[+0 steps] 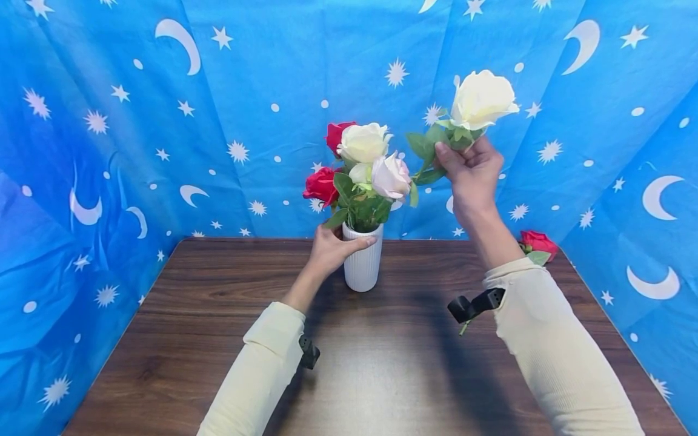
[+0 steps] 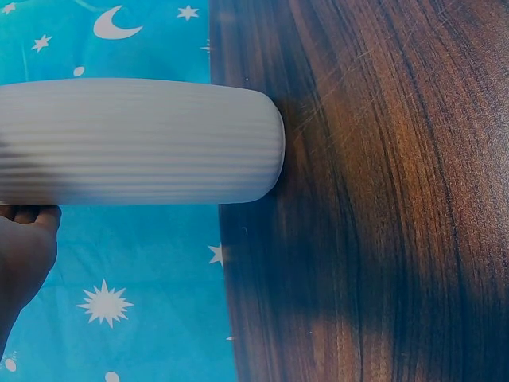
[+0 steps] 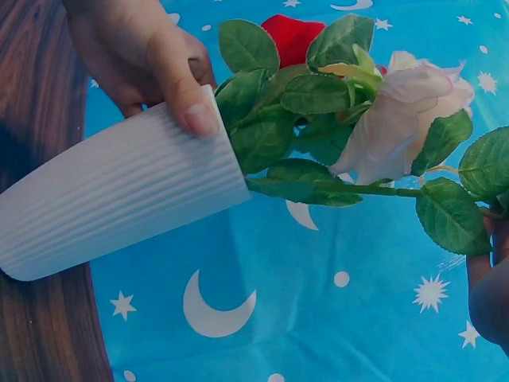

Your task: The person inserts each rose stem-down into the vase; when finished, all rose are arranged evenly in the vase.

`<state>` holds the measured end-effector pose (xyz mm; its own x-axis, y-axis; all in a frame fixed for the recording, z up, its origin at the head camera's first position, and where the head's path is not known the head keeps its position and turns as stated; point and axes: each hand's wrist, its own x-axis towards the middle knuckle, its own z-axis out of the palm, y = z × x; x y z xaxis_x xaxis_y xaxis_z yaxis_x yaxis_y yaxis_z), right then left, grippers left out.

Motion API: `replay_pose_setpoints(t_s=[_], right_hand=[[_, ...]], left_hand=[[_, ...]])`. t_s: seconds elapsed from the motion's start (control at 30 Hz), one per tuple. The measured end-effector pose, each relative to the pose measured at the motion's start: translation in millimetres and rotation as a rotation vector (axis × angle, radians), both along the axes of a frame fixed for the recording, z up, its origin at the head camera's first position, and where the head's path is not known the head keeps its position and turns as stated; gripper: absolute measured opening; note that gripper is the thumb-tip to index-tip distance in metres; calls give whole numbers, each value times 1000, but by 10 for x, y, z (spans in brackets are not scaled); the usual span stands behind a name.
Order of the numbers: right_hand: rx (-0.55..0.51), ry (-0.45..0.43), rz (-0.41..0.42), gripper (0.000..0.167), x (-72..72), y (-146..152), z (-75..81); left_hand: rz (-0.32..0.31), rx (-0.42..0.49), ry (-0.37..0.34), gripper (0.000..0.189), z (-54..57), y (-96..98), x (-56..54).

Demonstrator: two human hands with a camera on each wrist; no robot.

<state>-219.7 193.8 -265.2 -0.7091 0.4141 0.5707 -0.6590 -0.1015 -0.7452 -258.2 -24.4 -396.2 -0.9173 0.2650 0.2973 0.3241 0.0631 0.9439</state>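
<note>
Near the back of the table a white ribbed vase [image 1: 362,260] stands upright. Around its upper part my left hand [image 1: 329,249] grips, thumb across the front just below the rim. Two red roses [image 1: 322,185], a white rose [image 1: 364,143] and a pale pink rose [image 1: 391,175] rise from the vase among green leaves. Up to the right, my right hand [image 1: 473,172] pinches another white rose [image 1: 482,102] just under its bloom. In the right wrist view, this rose's leafy green stem [image 3: 382,190] slants to the vase's mouth; its lower end is hidden there.
A red rose [image 1: 538,243] lies at the table's back right corner, partly hidden behind my right forearm. Behind the dark wooden table [image 1: 382,363] and at its sides hangs a blue cloth [image 1: 262,72] with white moons and stars.
</note>
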Motion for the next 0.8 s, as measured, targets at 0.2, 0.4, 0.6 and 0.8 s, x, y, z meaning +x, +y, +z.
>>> replay_pose_setpoints(t_s=[0.2, 0.4, 0.6, 0.8], right_hand=[[10, -54, 56, 24, -4, 19, -54], [129, -147, 91, 27, 10, 10, -141], [204, -170, 139, 28, -11, -41, -237], [263, -176, 127, 23, -62, -144, -299]], left_hand=[[9, -36, 7, 70, 7, 6, -2], [-2, -29, 17, 73, 19, 22, -1], [9, -45, 10, 74, 27, 28, 9], [-2, -56, 25, 73, 9, -2, -15]])
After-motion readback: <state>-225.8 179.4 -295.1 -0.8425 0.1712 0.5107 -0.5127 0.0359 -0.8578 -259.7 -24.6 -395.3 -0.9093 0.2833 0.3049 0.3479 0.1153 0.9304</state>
